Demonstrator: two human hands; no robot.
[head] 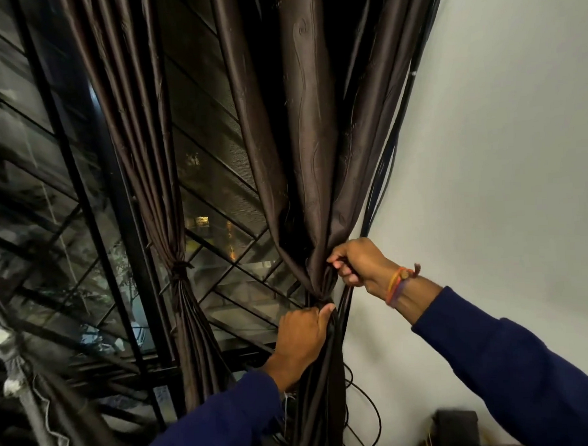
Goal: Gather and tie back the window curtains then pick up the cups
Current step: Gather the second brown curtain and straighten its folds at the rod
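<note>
Right curtain (pixel 312 174): dark brown satin, glossy, long vertical pleats, faint swirl pattern woven in. Fabric pinches to a narrow waist at mid height, then falls straight below. It hangs against the white wall (pixel 501 146), which is smooth and matte.

My left hand (pixel 302 337) sits just below the waist, fingers curled round the bunched fabric, thumb pointing up and pressed on the gather. My right hand (pixel 356 262) is above and to the right of the waist, clenched on a fold of the same curtain at its wall-side edge. Can't tell if there's a tie strip in either grip. The 2 hands are near each other, not touching.

Left arm comes up from below, right arm reaches in from the lower right; both sleeves navy. Orange and purple thread band (pixel 398 284) on my right wrist.

Left curtain (pixel 170 194): same fabric, already cinched with a knot (pixel 178 266) at mid height.

Behind both: black metal window grille (pixel 227 273), diagonal bars, dark outside with a few lights. Thin dark cables (pixel 372 418) loop down by the wall under the right curtain.
</note>
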